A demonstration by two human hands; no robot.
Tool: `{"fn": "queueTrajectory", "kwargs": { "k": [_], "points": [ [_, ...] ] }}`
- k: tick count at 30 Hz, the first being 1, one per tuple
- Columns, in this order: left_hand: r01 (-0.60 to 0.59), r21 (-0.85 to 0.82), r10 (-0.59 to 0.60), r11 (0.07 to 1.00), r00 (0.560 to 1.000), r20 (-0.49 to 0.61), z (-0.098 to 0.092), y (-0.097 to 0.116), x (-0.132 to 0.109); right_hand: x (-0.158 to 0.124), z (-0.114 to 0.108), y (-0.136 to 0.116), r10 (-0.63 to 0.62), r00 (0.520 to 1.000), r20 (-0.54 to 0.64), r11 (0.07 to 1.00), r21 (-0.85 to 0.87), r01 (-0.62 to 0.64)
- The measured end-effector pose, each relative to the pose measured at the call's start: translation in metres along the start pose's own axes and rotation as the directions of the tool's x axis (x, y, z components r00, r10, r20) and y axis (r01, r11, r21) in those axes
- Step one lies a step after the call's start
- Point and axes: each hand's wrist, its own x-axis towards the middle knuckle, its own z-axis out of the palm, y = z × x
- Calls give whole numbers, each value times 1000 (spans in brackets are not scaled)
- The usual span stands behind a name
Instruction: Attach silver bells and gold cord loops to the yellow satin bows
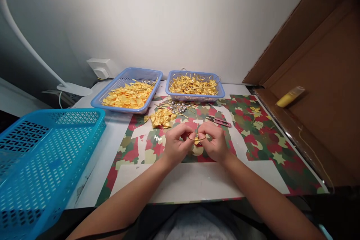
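Observation:
Close together over the middle of the mat, my left hand (177,141) and my right hand (216,141) both pinch a thin gold cord (197,140). The cord bends in a small arc between the thumbs, and one end stands up above the fingers. A small yellow ribbon piece (197,143) shows between the hands; its shape is mostly hidden. Just beyond my left hand lies a pile of yellow ribbon bows (161,118). Silver bells or beads (181,107), too small to tell which, lie behind the hands among gold cords. A pink cutter (222,122) rests beyond my right hand.
Two blue baskets stand at the back: the left basket (97,102) holds yellow bows, the right basket (194,98) bows with gold cords. A large turquoise basket (53,165) is at left. Cardboard (317,93) walls the right side, with a yellow-filled tube (289,96).

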Motion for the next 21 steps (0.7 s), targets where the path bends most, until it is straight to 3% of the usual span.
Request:
{"fn": "queueTrajectory", "kwargs": {
  "k": [11, 15, 21],
  "points": [
    [-11, 38, 7, 999, 995, 102, -4, -1, 1, 0, -1, 0, 36, 999, -15, 996, 84, -35],
    [-189, 150, 169, 970, 976, 135, -9, -2, 3, -1, 0, 2, 46, 998, -30, 991, 123, -42],
    [-466, 204, 445, 861, 884, 142, -16, -4, 10, -1, -1, 3, 25, 999, -28, 987, 158, -20]
  ]
}}
